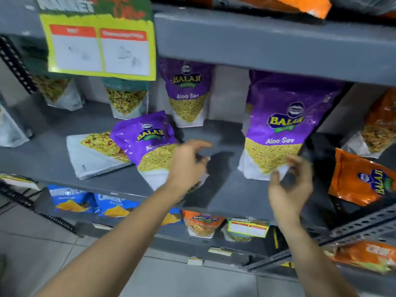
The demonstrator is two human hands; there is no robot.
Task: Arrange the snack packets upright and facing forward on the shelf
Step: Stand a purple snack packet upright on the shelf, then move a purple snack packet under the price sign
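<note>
Motion blur smears much of the view: the yellow price card (98,42) hanging at the upper left has unreadable print, and it hides the tops of the green-topped packets (127,99) standing behind it. The left hand (188,166) covers the lower right corner of the flat purple packet (147,144), so whether its grip touches the packet cannot be told; the fingers are spread and loosely curled, clasping nothing visible. The right hand (289,185) is blurred, its grip open, fingertips just at the white bottom edge of the standing purple packet (278,129).

That packet reads "Aloo Sev" and stands upright, face forward, near the front edge of the grey shelf (222,189), right of centre. The flat one lies tilted across a white packet (96,155), left of centre. A third purple packet (188,93) stands at the back of the shelf.
</note>
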